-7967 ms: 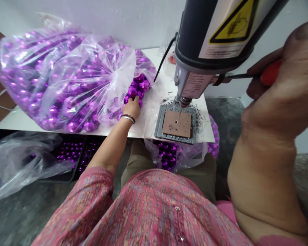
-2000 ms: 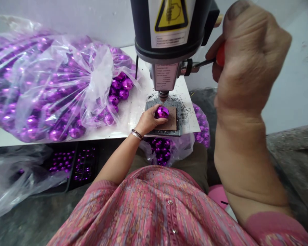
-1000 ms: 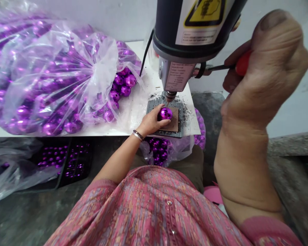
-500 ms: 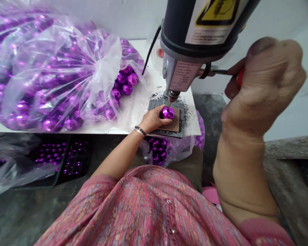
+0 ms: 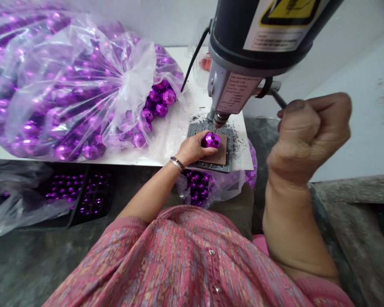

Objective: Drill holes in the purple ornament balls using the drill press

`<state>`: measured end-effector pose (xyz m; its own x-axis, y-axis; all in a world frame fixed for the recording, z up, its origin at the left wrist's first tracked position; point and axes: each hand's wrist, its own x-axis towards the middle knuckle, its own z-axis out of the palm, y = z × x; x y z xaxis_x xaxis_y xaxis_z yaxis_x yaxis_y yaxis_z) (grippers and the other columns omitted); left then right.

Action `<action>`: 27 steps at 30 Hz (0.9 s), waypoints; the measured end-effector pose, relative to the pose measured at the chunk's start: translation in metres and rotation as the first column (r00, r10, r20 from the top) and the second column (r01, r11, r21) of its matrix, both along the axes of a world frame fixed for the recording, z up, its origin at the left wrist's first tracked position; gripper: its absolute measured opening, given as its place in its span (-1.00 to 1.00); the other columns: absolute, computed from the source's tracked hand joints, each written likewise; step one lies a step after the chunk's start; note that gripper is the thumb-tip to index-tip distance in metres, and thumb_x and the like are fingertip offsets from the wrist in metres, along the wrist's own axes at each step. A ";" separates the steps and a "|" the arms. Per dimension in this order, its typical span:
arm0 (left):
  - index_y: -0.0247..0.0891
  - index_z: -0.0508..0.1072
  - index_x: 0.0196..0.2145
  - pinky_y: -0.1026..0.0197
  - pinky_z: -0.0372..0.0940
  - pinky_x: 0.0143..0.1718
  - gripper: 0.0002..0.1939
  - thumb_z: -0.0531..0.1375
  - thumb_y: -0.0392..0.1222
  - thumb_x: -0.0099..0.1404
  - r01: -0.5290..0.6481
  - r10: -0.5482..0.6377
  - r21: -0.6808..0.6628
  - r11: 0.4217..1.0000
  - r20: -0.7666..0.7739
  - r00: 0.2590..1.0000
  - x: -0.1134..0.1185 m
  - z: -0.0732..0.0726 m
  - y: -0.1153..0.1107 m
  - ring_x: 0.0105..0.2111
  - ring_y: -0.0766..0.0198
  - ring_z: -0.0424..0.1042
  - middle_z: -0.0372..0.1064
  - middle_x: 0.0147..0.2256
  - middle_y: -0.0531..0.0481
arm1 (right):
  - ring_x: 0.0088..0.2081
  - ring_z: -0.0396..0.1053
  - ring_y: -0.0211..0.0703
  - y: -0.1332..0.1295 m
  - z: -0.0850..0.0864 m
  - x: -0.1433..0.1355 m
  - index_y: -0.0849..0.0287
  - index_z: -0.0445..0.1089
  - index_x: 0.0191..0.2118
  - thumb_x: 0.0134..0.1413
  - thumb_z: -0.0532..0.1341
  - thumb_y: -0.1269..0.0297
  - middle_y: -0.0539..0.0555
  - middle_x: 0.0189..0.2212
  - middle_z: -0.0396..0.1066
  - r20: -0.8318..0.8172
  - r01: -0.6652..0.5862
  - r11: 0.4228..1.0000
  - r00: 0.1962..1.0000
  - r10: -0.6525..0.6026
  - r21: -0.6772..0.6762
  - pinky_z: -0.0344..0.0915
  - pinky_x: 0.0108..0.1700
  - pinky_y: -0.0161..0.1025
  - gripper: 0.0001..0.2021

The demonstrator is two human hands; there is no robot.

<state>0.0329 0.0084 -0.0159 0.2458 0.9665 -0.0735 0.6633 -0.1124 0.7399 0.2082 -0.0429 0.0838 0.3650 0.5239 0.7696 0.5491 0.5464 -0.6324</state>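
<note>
Between its thumb and fingers my left hand (image 5: 195, 147) grips a shiny purple faceted ball (image 5: 212, 140). Dark holes or spots show on the ball's surface. It rests on a brown board (image 5: 220, 154) over the grey base (image 5: 229, 147) of a drill press (image 5: 243, 64). Just above the ball is the drill chuck (image 5: 221, 120), its thin bit meeting or nearly meeting the ball's top. At the right, my right hand (image 5: 310, 132) is closed round the press's feed lever (image 5: 278, 99); the lever's end is hidden in the fist.
A big clear bag (image 5: 128, 85) full of purple balls covers the left of the white table (image 5: 166, 154). Dark shavings lie around the base. Another bag (image 5: 222, 185) of balls hangs below the table edge. Black crates (image 5: 71, 219) stand on the floor at left.
My right hand has come down and a little inward with the lever. My left hand still holds the ball under the bit. The whole view has shifted slightly.
</note>
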 end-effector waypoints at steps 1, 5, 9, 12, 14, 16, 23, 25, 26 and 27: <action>-0.14 0.47 0.23 0.07 0.36 0.11 -0.29 0.46 -0.03 0.13 0.001 -0.001 0.001 1.000 -0.001 1.000 0.000 0.000 0.000 0.05 0.01 0.53 0.56 0.09 -0.09 | -0.42 0.14 -0.53 0.000 -0.002 0.001 0.27 0.20 -0.42 0.26 0.13 0.12 -0.08 -0.50 0.19 0.002 0.003 1.000 1.000 -0.003 0.003 0.08 -0.27 -0.38 -0.67; -0.17 0.46 0.24 0.05 0.35 0.13 -0.29 0.45 -0.03 0.15 0.001 -0.001 0.011 1.000 -0.005 1.000 0.001 0.000 -0.001 0.07 -0.01 0.52 0.55 0.11 -0.11 | -0.42 0.15 -0.51 0.001 -0.009 0.001 0.28 0.21 -0.40 0.28 0.13 0.05 -0.07 -0.49 0.18 0.003 0.003 1.000 1.000 -0.003 0.011 0.09 -0.28 -0.36 -0.63; -0.11 0.47 0.23 0.07 0.35 0.14 -0.29 0.46 -0.03 0.14 -0.013 0.013 0.003 1.000 -0.003 1.000 0.002 -0.001 -0.001 0.08 0.00 0.52 0.56 0.10 -0.07 | -0.43 0.12 -0.51 0.003 -0.020 0.001 0.27 0.21 -0.37 0.30 0.10 0.02 -0.06 -0.48 0.16 -0.001 0.008 1.000 1.000 -0.008 0.029 0.08 -0.28 -0.35 -0.62; -0.10 0.48 0.21 0.08 0.36 0.12 -0.30 0.47 -0.02 0.13 -0.024 0.024 0.000 1.000 -0.005 1.000 0.002 0.000 -0.002 0.06 0.00 0.52 0.57 0.06 -0.05 | -0.42 0.15 -0.50 0.005 -0.027 0.000 0.26 0.23 -0.36 0.31 0.07 0.00 -0.06 -0.47 0.19 -0.006 0.017 0.999 1.000 -0.017 0.036 0.15 -0.23 -0.32 -0.62; -0.12 0.48 0.21 0.08 0.36 0.11 -0.30 0.47 -0.02 0.13 -0.031 0.031 -0.001 1.000 -0.010 0.999 0.003 0.001 -0.002 0.06 0.00 0.52 0.57 0.06 -0.05 | -0.41 0.18 -0.48 0.006 -0.030 0.000 0.25 0.25 -0.35 0.31 0.07 -0.01 -0.06 -0.46 0.21 -0.010 0.027 0.998 1.000 -0.027 0.049 0.18 -0.22 -0.32 -0.61; -0.13 0.48 0.21 0.08 0.36 0.11 -0.31 0.46 -0.03 0.14 -0.033 0.033 0.001 0.999 -0.010 0.999 0.003 0.001 -0.003 0.07 0.00 0.52 0.57 0.06 -0.06 | -0.39 0.20 -0.47 0.008 -0.032 0.000 0.23 0.25 -0.35 0.30 0.07 -0.03 -0.05 -0.47 0.22 -0.016 0.036 0.997 0.999 -0.035 0.066 0.20 -0.23 -0.32 -0.61; -0.17 0.48 0.20 0.07 0.36 0.13 -0.33 0.46 -0.05 0.16 -0.031 0.031 0.012 0.999 0.042 0.999 0.004 0.000 -0.005 0.06 0.00 0.53 0.57 0.06 -0.10 | -0.42 0.21 -0.47 0.015 -0.055 -0.003 0.18 0.26 -0.35 0.32 0.05 -0.04 -0.06 -0.47 0.20 -0.053 0.034 0.995 0.998 -0.029 0.092 0.26 -0.25 -0.33 -0.62; -0.15 0.48 0.21 0.07 0.35 0.15 -0.32 0.46 -0.06 0.15 -0.036 0.036 0.004 0.999 0.057 0.998 0.004 0.002 -0.006 0.08 0.00 0.52 0.57 0.08 -0.09 | -0.44 0.20 -0.48 0.015 -0.058 -0.005 0.20 0.25 -0.38 0.30 0.06 -0.10 -0.06 -0.51 0.18 -0.076 0.034 0.994 0.997 -0.026 0.107 0.24 -0.28 -0.34 -0.57; -0.14 0.48 0.21 0.07 0.35 0.15 -0.33 0.46 -0.06 0.15 -0.039 0.039 -0.001 0.999 0.060 0.997 0.004 0.003 -0.007 0.08 0.00 0.52 0.57 0.08 -0.08 | -0.46 0.19 -0.48 0.015 -0.055 -0.006 0.21 0.24 -0.40 0.30 0.07 -0.13 -0.06 -0.53 0.17 -0.090 0.036 0.993 0.996 -0.026 0.114 0.22 -0.30 -0.34 -0.54; -0.13 0.48 0.20 0.07 0.35 0.14 -0.34 0.46 -0.05 0.15 -0.039 0.039 -0.006 0.999 0.061 0.997 0.004 0.003 -0.008 0.08 0.00 0.52 0.57 0.07 -0.07 | -0.47 0.19 -0.49 0.015 -0.049 -0.006 0.22 0.24 -0.42 0.29 0.07 -0.15 -0.06 -0.54 0.16 -0.102 0.038 0.992 0.994 -0.026 0.118 0.20 -0.32 -0.35 -0.51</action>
<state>0.0368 0.0007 -0.0124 0.2119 0.9751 -0.0646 0.6205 -0.0832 0.7798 0.2018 -0.0280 0.0347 0.4584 0.4169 0.7848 0.5049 0.6046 -0.6161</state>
